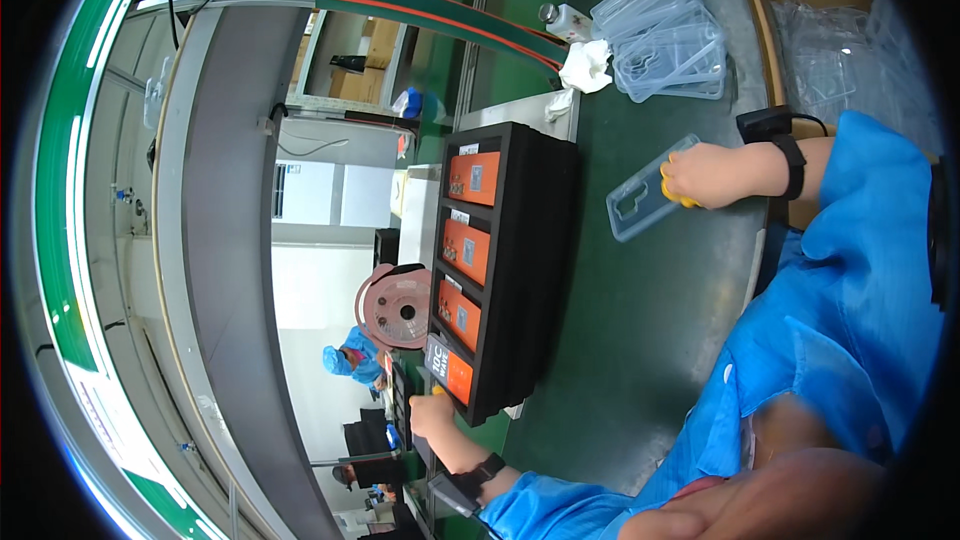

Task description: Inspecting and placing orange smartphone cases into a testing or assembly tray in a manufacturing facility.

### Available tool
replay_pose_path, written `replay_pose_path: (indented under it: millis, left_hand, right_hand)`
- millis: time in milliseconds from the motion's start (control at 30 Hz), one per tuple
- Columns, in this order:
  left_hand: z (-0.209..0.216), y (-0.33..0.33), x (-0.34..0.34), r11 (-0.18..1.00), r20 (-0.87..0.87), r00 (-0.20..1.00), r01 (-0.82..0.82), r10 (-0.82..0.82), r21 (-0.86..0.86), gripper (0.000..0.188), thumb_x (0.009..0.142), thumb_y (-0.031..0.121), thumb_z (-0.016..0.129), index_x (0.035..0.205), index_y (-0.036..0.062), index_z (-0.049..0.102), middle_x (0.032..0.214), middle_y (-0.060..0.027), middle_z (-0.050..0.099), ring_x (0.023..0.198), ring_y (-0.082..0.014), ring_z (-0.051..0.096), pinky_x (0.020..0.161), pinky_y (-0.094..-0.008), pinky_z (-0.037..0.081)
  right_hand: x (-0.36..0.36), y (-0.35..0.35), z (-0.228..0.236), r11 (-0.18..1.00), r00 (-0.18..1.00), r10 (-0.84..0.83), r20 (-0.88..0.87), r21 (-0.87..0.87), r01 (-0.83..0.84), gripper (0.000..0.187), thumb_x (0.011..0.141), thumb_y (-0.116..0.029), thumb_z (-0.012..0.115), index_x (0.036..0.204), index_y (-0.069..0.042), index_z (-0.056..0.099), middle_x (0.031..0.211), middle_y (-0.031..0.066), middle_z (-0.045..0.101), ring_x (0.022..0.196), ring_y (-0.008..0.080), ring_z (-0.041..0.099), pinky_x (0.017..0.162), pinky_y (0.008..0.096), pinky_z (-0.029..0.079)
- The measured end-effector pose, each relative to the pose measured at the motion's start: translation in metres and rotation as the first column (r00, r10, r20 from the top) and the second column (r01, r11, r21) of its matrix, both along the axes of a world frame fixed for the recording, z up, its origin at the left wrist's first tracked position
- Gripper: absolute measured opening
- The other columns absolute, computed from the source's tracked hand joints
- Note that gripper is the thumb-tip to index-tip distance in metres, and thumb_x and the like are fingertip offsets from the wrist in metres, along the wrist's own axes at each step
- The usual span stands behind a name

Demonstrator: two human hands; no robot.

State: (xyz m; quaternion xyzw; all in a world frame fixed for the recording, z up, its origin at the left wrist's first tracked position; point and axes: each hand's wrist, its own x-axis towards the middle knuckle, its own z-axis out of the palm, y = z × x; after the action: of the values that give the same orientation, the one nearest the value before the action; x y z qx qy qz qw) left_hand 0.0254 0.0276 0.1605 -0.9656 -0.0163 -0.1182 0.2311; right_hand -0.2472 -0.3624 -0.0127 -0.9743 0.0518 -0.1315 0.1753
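Observation:
My right hand (703, 176), with yellow covers on its fingertips, is closed on one end of a clear plastic tray (640, 202). This flat, rectangular tray has a shaped cut-out near its far end and is held over the green table (630, 360). At the lower end of a black rack (520, 280) is my left hand (434, 416), its fingers curled at the edge of an orange-and-grey packet (455, 372). That packet sits tilted and partly out of its slot. Orange packets (466, 248) fill the rack's other slots. My left fingertips are partly hidden.
Clear plastic boxes (668, 40) lie piled at the upper right, beside white tissue (586, 66) and a small bottle (566, 22). A carton (830, 50) of clear plastic adjoins the table. Behind the rack are a round pink fan-like object (392, 308) and a distant person in blue (355, 358).

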Motion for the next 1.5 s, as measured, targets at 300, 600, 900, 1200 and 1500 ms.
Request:
replay_pose_path:
  millis: [300, 600, 900, 1200, 1500]
  left_hand:
    - [0.006, -0.055, 0.0, 0.85, 0.152, 0.925, 0.38, -0.348, -0.365, 0.027, 0.074, 0.025, 0.051, 0.086, 0.0013, 0.052, 0.084, -0.0197, 0.057, 0.083, -0.0337, 0.054, 0.072, -0.0385, 0.041]
    - [-0.014, -0.116, 0.0, 0.936, -0.3, 0.931, 0.28, -0.21, 0.214, 0.034, 0.079, 0.023, 0.043, 0.097, -0.0053, 0.047, 0.096, -0.0202, 0.054, 0.089, -0.032, 0.053, 0.078, -0.0364, 0.042]
    - [-0.021, -0.094, 0.041, 0.978, -0.232, 0.95, 0.199, -0.209, -0.066, 0.035, 0.079, 0.022, 0.043, 0.1, -0.0051, 0.046, 0.098, -0.0185, 0.052, 0.089, -0.0301, 0.052, 0.079, -0.0364, 0.041]
    - [-0.002, -0.087, 0.001, -0.431, 0.242, 0.929, 0.104, -0.278, -0.896, 0.036, 0.079, 0.021, 0.043, 0.104, -0.0049, 0.045, 0.101, -0.0168, 0.051, 0.089, -0.0282, 0.052, 0.079, -0.0364, 0.041]
    - [-0.133, -0.161, -0.191, -0.587, 0.393, 0.714, -0.031, -0.58, -0.809, 0.033, 0.085, 0.023, 0.042, 0.106, -0.0026, 0.044, 0.099, -0.0084, 0.05, 0.089, -0.0162, 0.048, 0.078, -0.0282, 0.039]
  right_hand:
    - [0.016, 0.034, -0.006, 0.885, 0.88, 0.466, -0.094, 0.031, -0.465, 0.013, 0.065, -0.012, 0.055, 0.075, -0.004, 0.053, 0.08, 0.012, 0.053, 0.077, 0.0285, 0.053, 0.062, 0.0378, 0.045]
    - [0.018, 0.029, -0.021, 0.846, 0.816, 0.53, -0.232, 0.081, -0.527, 0.012, 0.068, -0.013, 0.051, 0.076, -0.004, 0.051, 0.083, 0.0123, 0.052, 0.083, 0.0295, 0.052, 0.065, 0.0381, 0.045]
    - [0.016, 0.051, -0.018, 0.747, 0.712, 0.642, -0.284, 0.025, -0.664, 0.013, 0.069, -0.012, 0.052, 0.078, -0.003, 0.052, 0.083, 0.0113, 0.053, 0.08, 0.0293, 0.052, 0.064, 0.0383, 0.045]
    - [-0.001, 0.048, 0.0, 0.81, 0.798, 0.571, -0.192, -0.024, -0.586, 0.031, 0.065, -0.023, 0.062, 0.088, -0.006, 0.052, 0.085, 0.0123, 0.051, 0.082, 0.0274, 0.052, 0.064, 0.0382, 0.043]
    - [0.041, 0.101, 0.034, 0.23, 0.857, -0.049, 0.513, 0.841, -0.49, 0.033, 0.08, -0.026, 0.052, 0.097, 0.002, 0.046, 0.077, 0.01, 0.054, 0.071, 0.0145, 0.052, 0.061, 0.0282, 0.042]
